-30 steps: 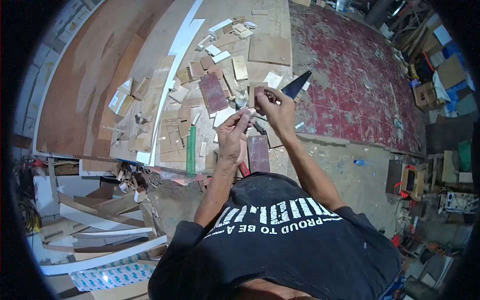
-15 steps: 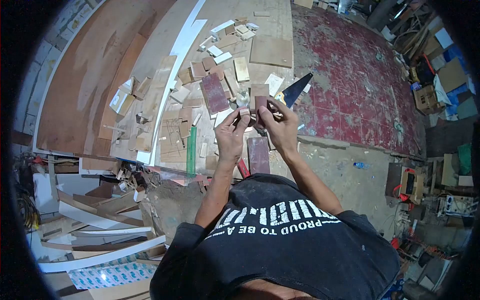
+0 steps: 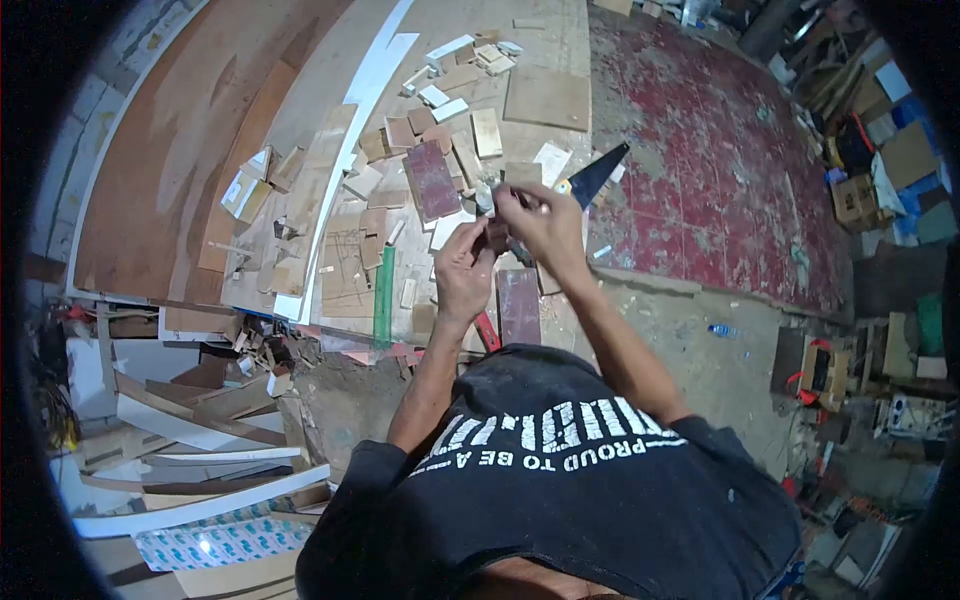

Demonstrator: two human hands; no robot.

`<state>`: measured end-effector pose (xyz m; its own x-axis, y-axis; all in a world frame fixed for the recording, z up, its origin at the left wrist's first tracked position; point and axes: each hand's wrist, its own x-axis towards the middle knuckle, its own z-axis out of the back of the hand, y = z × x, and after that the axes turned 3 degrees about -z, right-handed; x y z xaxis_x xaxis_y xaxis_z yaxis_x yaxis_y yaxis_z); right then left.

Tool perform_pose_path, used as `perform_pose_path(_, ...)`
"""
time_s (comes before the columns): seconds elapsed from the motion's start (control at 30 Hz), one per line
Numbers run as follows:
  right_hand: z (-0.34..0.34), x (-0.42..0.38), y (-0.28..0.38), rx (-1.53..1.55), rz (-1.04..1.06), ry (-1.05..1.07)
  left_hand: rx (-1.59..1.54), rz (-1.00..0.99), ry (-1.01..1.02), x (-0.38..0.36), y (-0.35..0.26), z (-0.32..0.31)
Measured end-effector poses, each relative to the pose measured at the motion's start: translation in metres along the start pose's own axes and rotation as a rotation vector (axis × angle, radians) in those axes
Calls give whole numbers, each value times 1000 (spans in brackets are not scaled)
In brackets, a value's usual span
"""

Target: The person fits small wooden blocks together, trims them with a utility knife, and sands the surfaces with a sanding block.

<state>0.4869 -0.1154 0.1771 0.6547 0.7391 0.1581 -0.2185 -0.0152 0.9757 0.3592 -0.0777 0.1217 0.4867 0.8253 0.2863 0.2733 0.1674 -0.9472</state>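
My left hand (image 3: 463, 278) is closed on a small wooden block, mostly hidden now by the fingers. My right hand (image 3: 548, 228) is bent over it, fingers pinched around a reddish-brown piece of sandpaper (image 3: 497, 238), only partly visible. Both hands meet above the near edge of the workbench. Just beyond them lies a dark red rectangular piece (image 3: 432, 182), and a similar dark red piece (image 3: 518, 308) rests below, near my shirt. A handsaw (image 3: 598, 178) with a dark blade sits to the right of my right hand.
Loose wood offcuts (image 3: 487, 133) are scattered over the bench. A green strip (image 3: 384, 298) and a red-handled tool (image 3: 487, 332) lie near its front edge. Long boards (image 3: 180, 170) cover the left side. Wood scraps (image 3: 210, 430) are piled at lower left.
My right hand has turned and moved left over my left hand, bringing the sandpaper to the small wooden block. My left hand has stayed nearly in place.
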Motion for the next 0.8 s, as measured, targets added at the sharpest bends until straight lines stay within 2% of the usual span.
perform_pose_path(0.03, 4, 11, -12, 158, -220, 166, 36, 18, 40, 0, -7, -2)
perform_pose_path(0.07, 5, 17, -21, 211, -323, 194, 37, 17, 49, 0, -8, -1)
perform_pose_path(0.13, 15, 7, -12, 310, -322, 173, -57, 62, 11, 3, -5, 1)
perform_pose_path(0.2, 15, -14, 5, 260, -230, 182, -82, 51, -18, 2, -4, 4)
perform_pose_path(0.27, 11, -8, -3, 231, -257, 164, -83, 2, 42, -1, -3, 2)
perform_pose_path(0.33, 7, 16, -27, 161, -368, 192, -51, 23, 79, -5, -6, -3)
perform_pose_path(0.4, 10, 15, -32, 266, -341, 189, -352, 215, 128, -1, -6, -5)
perform_pose_path(0.43, 15, 10, -31, 341, -357, 101, -439, 206, 188, 3, -5, -2)
perform_pose_path(0.47, 18, 7, -30, 419, -366, 14, -440, 194, 176, 4, -6, 0)
perform_pose_path(0.53, 21, 0, -26, 441, -362, 4, -734, 303, 29, 4, -14, 2)
perform_pose_path(0.6, 25, -8, -20, 460, -355, -31, -736, 353, 17, 3, -13, 5)
perform_pose_path(0.7, 26, -23, -3, 351, -219, 45, -812, 388, -2, 4, -10, 2)
perform_pose_path(0.73, 25, -25, 0, 303, -151, 76, -804, 352, 23, 5, -5, 3)
perform_pose_path(0.8, 24, -27, -3, 280, -144, 84, -794, 315, 47, 5, -4, 5)
